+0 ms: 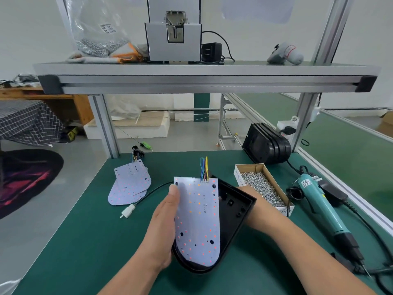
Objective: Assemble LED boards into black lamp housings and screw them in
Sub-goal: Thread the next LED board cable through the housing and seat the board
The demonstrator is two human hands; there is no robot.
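A white LED board [198, 220] with red and orange dots and coloured wires at its top edge lies tilted over a black lamp housing [230, 211]. My left hand [163, 226] grips the board's left edge, thumb on its face. My right hand [253, 201] holds the housing from behind on its right side; its fingers are hidden. A black cable with a white plug [128, 210] runs out to the left of the housing.
A stack of spare LED boards [129, 184] lies at the left. A cardboard box of screws [262, 187] sits to the right, then a teal electric screwdriver [325, 207]. Stacked black housings [266, 143] stand at the back right. An overhead shelf [191, 81] carries a grey machine.
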